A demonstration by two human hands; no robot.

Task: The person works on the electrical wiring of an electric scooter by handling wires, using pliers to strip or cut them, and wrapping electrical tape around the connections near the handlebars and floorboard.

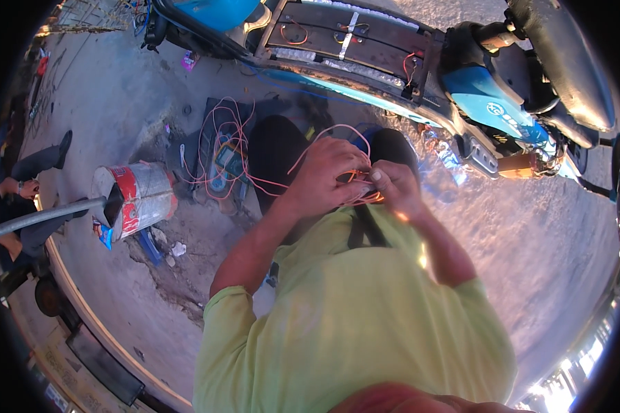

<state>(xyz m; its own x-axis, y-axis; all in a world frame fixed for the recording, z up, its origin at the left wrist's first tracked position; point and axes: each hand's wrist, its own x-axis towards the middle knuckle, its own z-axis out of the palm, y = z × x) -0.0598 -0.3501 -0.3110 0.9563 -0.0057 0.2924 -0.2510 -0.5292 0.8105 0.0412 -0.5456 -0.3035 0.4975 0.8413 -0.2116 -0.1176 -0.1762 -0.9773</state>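
Note:
Above my lap, my left hand (329,170) and my right hand (395,184) come together, fingers closed on a thin pinkish-orange wire (355,128). One loop of it arches over the hands, and more strands bunch between and below the fingers, partly hidden by them. From my left hand the wire trails left into a loose tangle (217,122) on a dark cloth (198,138) on the ground. Amid that tangle lies a blue-green device (231,162) that looks like a hand-held meter. The wire's ends cannot be made out.
Ahead stands a blue scooter-like vehicle (486,103) with its floor frame (324,51) uncovered and short wires showing. To the left, a red and white bucket (134,199) lies near a grey metal pipe (45,217). Another person's leg (41,165) shows at far left.

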